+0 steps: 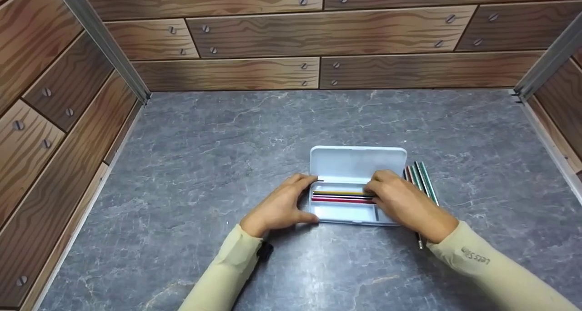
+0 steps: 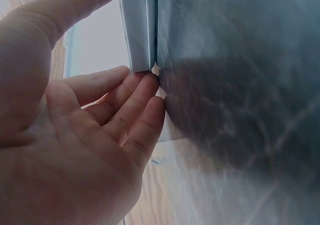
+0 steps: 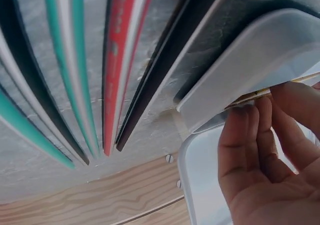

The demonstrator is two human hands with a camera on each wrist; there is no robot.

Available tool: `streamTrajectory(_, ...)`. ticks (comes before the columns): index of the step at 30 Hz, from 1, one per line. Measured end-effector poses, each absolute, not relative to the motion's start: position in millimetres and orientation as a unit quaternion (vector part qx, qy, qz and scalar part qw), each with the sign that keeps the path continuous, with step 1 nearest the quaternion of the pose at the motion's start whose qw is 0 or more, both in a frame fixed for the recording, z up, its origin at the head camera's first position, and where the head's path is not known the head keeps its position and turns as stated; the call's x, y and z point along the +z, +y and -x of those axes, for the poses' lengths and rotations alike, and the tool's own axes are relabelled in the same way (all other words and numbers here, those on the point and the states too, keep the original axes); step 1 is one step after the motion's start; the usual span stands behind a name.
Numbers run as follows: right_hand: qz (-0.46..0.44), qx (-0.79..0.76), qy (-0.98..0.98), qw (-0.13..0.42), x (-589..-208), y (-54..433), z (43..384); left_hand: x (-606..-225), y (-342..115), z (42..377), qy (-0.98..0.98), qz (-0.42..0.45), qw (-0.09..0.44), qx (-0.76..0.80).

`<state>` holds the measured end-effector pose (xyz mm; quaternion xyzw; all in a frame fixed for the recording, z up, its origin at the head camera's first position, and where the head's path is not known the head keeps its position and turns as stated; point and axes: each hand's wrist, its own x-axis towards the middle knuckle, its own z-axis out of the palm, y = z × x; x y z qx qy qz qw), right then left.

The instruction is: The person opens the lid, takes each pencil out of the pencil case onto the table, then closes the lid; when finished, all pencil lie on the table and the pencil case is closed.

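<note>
A white pencil case (image 1: 343, 212) lies with its lid (image 1: 354, 162) raised at the back. My left hand (image 1: 282, 204) holds the case's left end, thumb at the front corner and fingers toward the hinge side. In the left wrist view, fingertips (image 2: 152, 80) meet the end of the case. Over the right half of the case, my right hand (image 1: 402, 204) pinches a yellow pencil (image 3: 306, 77) between thumb and fingers. Beside it in the case are several other pencils, including a red pencil (image 1: 343, 200); their right ends are hidden by the right hand.
Several pencils lie side by side on the grey marbled table (image 1: 204, 165), right of the case. Among them are a green pencil (image 1: 425, 177) and a red pencil (image 3: 119, 60). Wood-patterned walls (image 1: 254, 38) enclose the back and sides.
</note>
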<state>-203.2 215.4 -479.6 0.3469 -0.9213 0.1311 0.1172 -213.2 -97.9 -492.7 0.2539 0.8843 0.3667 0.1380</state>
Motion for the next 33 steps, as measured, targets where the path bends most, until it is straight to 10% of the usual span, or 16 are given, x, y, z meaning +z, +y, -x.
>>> streamTrajectory(33,-0.091,0.4,-0.911,0.051,-452,276,176,-492,-97,213,0.885,-0.249,0.128,0.371)
